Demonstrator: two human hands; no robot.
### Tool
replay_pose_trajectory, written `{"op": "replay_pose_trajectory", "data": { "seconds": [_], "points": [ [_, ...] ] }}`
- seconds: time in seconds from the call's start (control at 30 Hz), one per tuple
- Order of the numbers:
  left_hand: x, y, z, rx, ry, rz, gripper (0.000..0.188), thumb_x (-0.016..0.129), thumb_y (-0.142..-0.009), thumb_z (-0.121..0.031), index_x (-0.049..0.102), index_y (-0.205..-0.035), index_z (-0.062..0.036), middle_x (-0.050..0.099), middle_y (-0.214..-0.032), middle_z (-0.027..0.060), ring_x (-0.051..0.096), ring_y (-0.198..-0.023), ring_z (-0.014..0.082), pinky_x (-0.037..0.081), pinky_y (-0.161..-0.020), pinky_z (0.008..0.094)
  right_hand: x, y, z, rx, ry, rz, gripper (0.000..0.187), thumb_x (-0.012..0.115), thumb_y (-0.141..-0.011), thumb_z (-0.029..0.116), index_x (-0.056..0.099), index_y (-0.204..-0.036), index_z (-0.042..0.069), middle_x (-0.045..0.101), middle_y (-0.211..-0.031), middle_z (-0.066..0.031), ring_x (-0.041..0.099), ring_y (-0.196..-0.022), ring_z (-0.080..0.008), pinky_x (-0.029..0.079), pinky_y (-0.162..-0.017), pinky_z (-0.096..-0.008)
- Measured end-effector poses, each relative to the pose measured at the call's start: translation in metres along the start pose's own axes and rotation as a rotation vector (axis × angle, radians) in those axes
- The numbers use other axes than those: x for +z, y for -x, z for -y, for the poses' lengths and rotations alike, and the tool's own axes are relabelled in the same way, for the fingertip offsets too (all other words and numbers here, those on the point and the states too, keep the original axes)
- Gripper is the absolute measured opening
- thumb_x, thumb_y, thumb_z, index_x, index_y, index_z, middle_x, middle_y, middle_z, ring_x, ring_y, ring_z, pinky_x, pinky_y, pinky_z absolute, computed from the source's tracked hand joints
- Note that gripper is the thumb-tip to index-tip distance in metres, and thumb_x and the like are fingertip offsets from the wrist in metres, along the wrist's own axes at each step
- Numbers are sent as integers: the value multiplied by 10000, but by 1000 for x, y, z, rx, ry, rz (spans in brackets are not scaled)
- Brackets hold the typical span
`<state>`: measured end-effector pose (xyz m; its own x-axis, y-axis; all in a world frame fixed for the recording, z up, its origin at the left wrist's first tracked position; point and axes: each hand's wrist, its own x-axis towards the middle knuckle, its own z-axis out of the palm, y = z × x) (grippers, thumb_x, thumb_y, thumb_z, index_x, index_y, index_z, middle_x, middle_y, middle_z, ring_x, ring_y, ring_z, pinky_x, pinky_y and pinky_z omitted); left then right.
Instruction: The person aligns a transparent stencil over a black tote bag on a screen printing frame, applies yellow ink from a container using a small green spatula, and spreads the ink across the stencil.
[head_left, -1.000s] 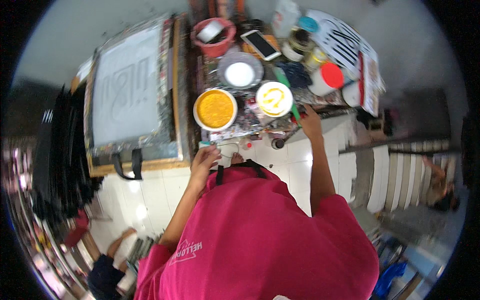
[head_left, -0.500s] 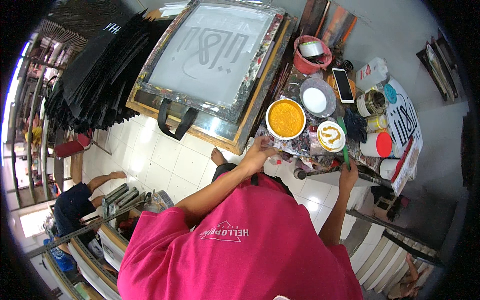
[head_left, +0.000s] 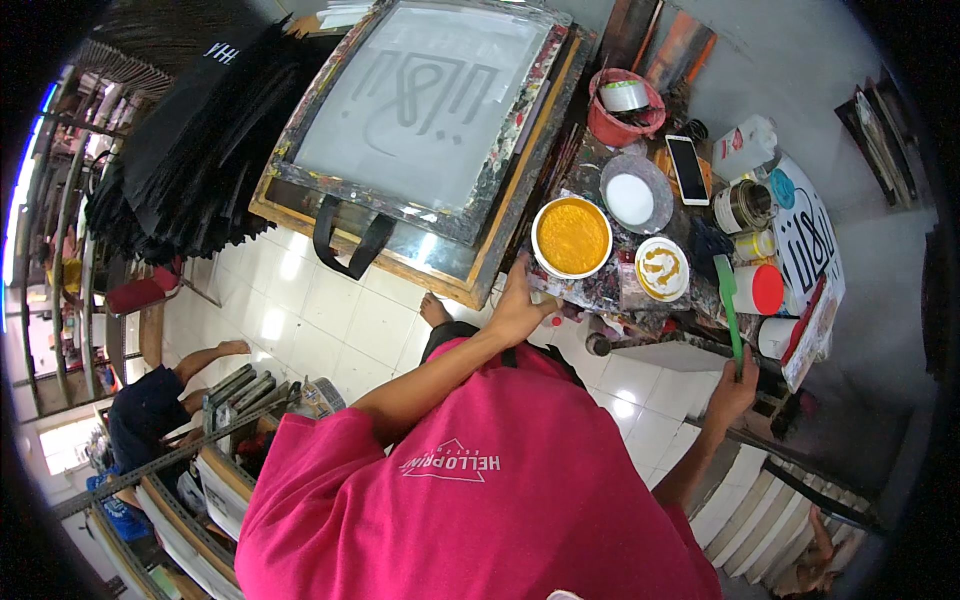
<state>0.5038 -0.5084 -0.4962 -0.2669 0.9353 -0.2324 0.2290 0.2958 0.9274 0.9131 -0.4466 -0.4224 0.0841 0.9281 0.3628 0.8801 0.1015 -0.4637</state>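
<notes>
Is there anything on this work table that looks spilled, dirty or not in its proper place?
Yes. The table near the left hand is smeared with dried paint. A phone lies among open paint tubs, close to the yellow tub. The right hand holds a green spatula. Nothing looks freshly spilled.

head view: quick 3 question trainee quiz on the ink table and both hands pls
1. True or false: the right hand grips a green spatula.
2. The left hand rests nearest which thing? A) white phone B) bowl of yellow ink C) red tub
3. What lies in the red tub at the far end of the table?

Key: 1 true; 2 B; 3 a roll of tape.
</notes>
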Motion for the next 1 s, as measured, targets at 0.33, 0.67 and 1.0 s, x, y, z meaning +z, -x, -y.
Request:
{"op": "replay_pose_trajectory", "data": {
  "seconds": [0.33,0.67,1.0],
  "points": [
    [18,-46,5,221,197,-104,1115,884,-693,-80,175,-1549,16,439,-1477,229,443,-1396,344,351,-1171,414,-47,-50,135,221,-548,310,254,569,-1011,118,711,-1160,-30,609,-736,-32,477,-547,-71,370,-488,-233],
    [24,-69,15,290,288,-121,1251,988,-544,-183,221,-1515,4,400,-1484,194,425,-1398,319,349,-1185,432,28,-111,254,-294,-235,725,180,696,-916,133,729,-1028,-5,709,-766,-110,647,-650,-181,526,-651,-334],
    [16,-60,-6,406,140,-201,1088,942,-557,-177,356,-1453,16,518,-1363,193,528,-1290,329,410,-1118,422,54,-94,258,-202,-674,747,189,769,-886,123,736,-989,-32,725,-940,-96,675,-842,-131,525,-746,-290]
  ]
}}
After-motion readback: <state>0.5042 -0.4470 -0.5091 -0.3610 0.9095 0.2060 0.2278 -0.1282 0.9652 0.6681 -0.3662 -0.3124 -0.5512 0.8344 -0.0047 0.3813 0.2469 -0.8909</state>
